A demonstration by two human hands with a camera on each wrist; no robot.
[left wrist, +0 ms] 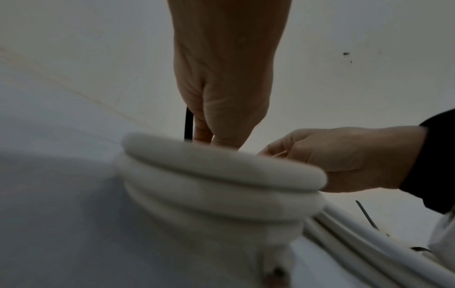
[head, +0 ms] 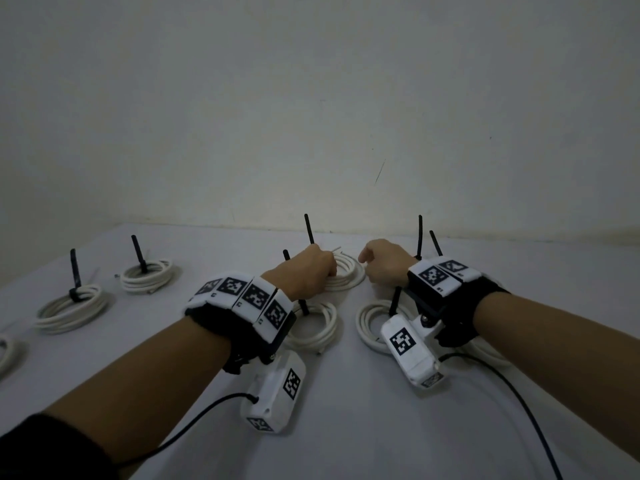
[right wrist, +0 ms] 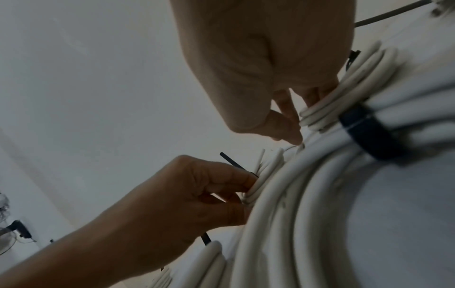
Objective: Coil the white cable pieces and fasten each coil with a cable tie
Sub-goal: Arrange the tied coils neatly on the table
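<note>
A white cable coil (head: 346, 270) lies on a white table (head: 346, 427) near the far edge, where the wall (head: 311, 98) begins. The coil's left side is gripped by the left hand (head: 304, 271), fingers curled round it and a black cable tie (head: 309, 228). The right hand (head: 384, 263) is held just beside the coil, thumb and fingers pinched together; whether anything is held cannot be told. Tied coils (head: 147, 273) are set close around; bare tabletop is left nearer the person.

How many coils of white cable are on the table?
7 in view: edge coil far left, left coil, back-left coil, held coil in left hand, centre coil, right coil, and a sliver behind the right wrist. More may hide there.
</note>
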